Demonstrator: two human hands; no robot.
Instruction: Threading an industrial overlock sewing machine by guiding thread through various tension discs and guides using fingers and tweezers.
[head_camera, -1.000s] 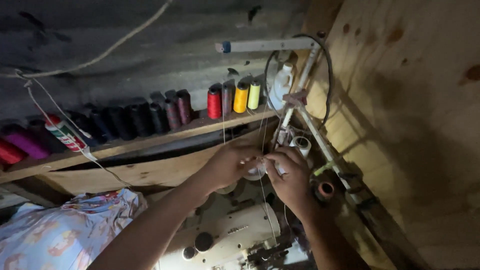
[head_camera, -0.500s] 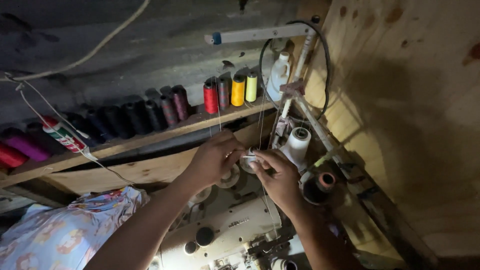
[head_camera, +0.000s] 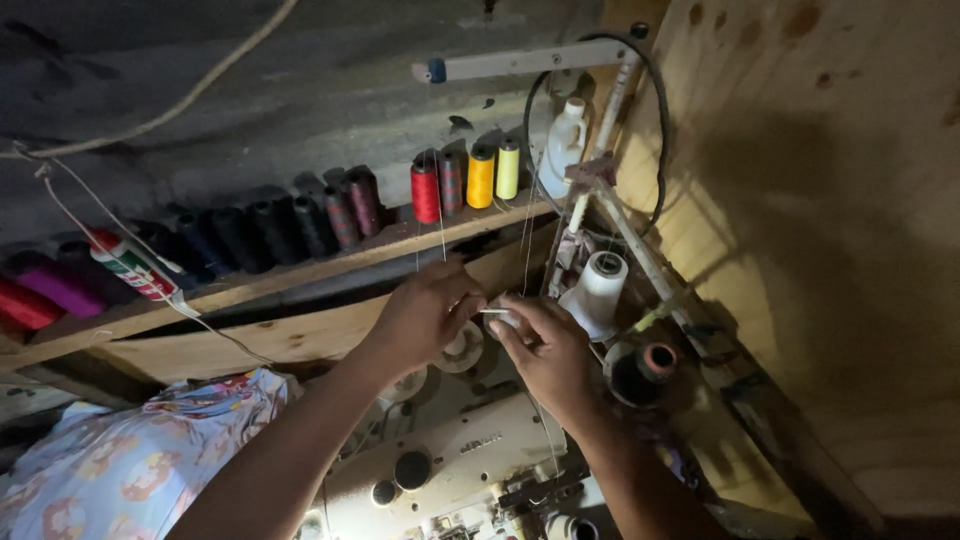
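While both hands meet above the cream sewing machine, a crowd of things hems them in. Behind them a wooden shelf slopes across the wall, carrying a row of thread spools: dark ones to the left, then a red spool, an orange one and a yellow-green one. Farther left lie pink and red spools and a red and white tube hung from a cord. A white plastic bottle stands at the shelf's right end, beside a tilted metal thread stand with a black cable looped round it. Just right of the hands a large white cone of thread leans on the stand, and a dark cone with an orange core sits near it. Flowered cloth lies at the lower left.

A fine thread runs nearly straight down from the stand to the fingertips, its long axis close to vertical. The left hand is curled, thumb and fingers pinched at the thread's lower end. The right hand is likewise nearly closed, fingertips pinching the same spot, touching the left hand's. What lies between the fingertips is too small to make out.
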